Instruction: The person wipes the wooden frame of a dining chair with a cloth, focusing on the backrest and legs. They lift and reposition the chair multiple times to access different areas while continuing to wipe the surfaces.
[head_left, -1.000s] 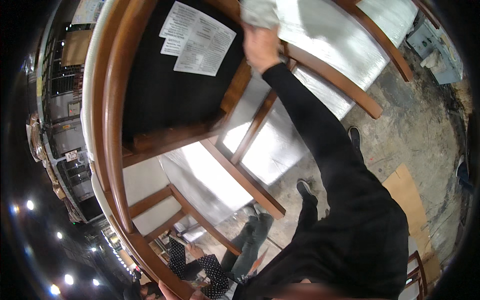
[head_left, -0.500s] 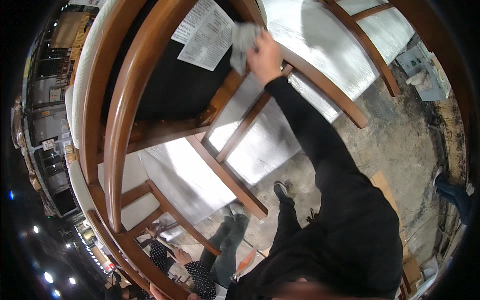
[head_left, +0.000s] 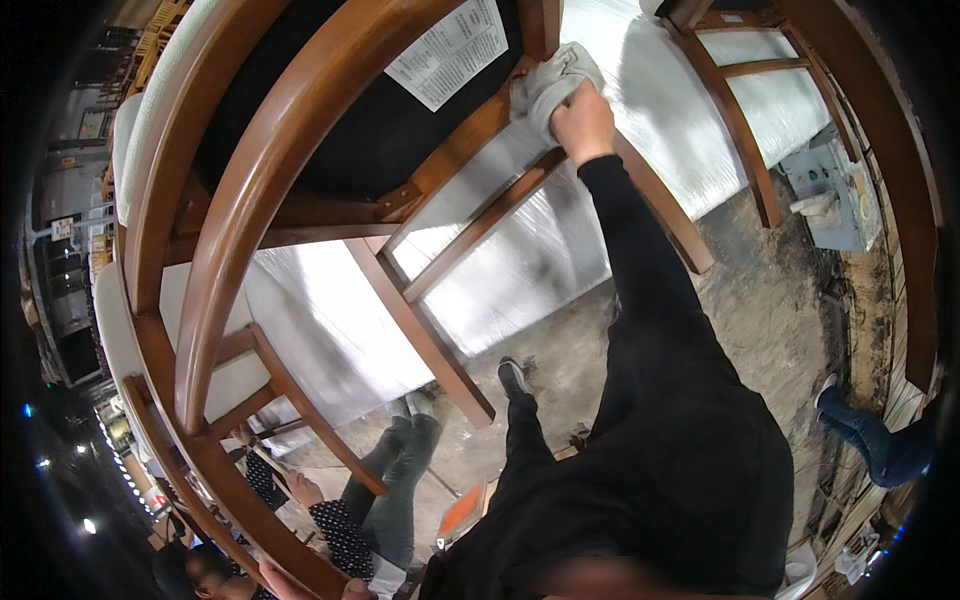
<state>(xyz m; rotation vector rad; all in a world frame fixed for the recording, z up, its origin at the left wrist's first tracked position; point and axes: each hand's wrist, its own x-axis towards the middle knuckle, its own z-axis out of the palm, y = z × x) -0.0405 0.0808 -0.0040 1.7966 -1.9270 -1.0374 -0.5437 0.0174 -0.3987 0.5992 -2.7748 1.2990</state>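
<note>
A brown wooden chair (head_left: 270, 130) is tipped up in front of me, its black underside (head_left: 300, 150) and a white printed label (head_left: 450, 55) showing. My right hand (head_left: 583, 122), at the end of a black sleeve, is closed around a grey-white cloth (head_left: 560, 85). The cloth is pressed to the wooden frame where a leg meets the seat. Low at the left, my left hand (head_left: 285, 580) grips the chair's curved wooden rail (head_left: 270, 530); most of this hand is cut off by the lower edge.
A surface wrapped in shiny clear film (head_left: 520, 270) lies under the chair. Another wooden chair frame (head_left: 735, 110) stands at the upper right. Beyond it sits a grey bin (head_left: 835, 200). A co-worker in a dotted sleeve (head_left: 345, 530) is at lower left, and another person's legs (head_left: 865, 440) show at right.
My right hand and the cloth have moved right and slightly down along the frame. The view has shifted, so the chair sits further left and the label higher.
</note>
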